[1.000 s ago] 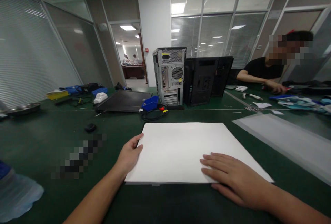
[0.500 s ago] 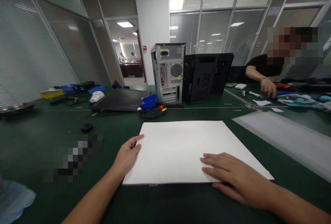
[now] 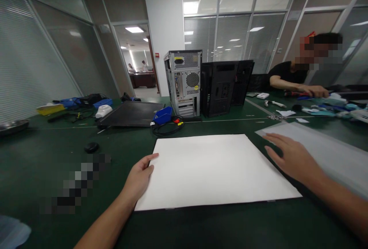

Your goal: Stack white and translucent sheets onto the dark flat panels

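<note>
A wide white rectangular sheet (image 3: 212,172) with a thin dark border along its edges lies flat before me on the green table. My left hand (image 3: 140,178) holds its left edge; the thumb and index finger reach onto the white surface, and the other fingers are hidden. Beyond the sheet's right edge, my right hand (image 3: 290,157) has nothing in it, its fingers stretched out and the thumb apart. It overlaps the near-left part of a translucent film (image 3: 324,145) in view; whether it touches the film I cannot tell.
A computer case (image 3: 186,84) and black panels (image 3: 220,88) stand behind the sheet. A flat black panel (image 3: 132,113), a blue part (image 3: 162,115) and a coiled cable lie nearby. A round black object (image 3: 91,147) is at left. A co-worker's hand (image 3: 316,91) rests among tools.
My right hand has lifted off the white sheet and moved right and away from me, past its right edge. My left hand stays at the left edge. The co-worker's hand has moved right.
</note>
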### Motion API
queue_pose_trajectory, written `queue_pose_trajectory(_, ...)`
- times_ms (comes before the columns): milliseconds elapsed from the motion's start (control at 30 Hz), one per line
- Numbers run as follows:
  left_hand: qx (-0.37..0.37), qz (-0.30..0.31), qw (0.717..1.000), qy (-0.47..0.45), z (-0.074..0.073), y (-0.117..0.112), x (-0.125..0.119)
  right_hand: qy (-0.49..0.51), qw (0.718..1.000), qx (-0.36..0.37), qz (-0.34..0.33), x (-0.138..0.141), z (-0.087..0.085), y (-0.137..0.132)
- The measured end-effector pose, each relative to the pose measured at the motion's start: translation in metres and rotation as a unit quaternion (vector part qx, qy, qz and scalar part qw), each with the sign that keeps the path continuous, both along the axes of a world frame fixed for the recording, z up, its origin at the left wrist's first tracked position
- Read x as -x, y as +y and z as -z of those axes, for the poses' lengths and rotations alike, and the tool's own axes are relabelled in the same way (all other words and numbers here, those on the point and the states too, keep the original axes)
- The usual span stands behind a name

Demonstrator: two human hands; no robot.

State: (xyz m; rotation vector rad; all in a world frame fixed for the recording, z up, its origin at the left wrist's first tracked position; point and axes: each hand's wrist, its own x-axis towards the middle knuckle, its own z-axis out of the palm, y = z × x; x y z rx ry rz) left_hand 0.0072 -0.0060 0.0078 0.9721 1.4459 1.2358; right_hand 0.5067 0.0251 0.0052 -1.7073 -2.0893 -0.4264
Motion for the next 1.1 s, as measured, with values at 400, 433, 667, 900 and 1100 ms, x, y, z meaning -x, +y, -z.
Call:
queue_pose_trajectory(400,-0.014,-0.003,1.0,-0.023,0.001,-0.002,0.0,0.02,0.97,0.096,0.222,-0.073,0.038,0.018)
queue_pose_trajectory(433,-0.016,-0.007,1.0,-0.021,0.0,-0.002,-0.001,0.014,0.973,0.099,0.209,-0.068,0.034,0.016)
queue_pose_trajectory(667,0.003,0.002,1.0,0.0,0.002,-0.002,0.0,0.007,0.975,0.106,0.194,-0.031,-0.005,-0.003)
queue_pose_trajectory(900,0.011,0.008,1.0,0.001,0.002,-0.002,0.001,-0.035,0.998,0.055,0.018,0.075,-0.012,-0.047)
queue_pose_trajectory(1100,0.002,0.018,1.0,0.021,0.003,-0.001,0.001,-0.075,0.969,-0.011,-0.236,0.125,-0.017,-0.084)
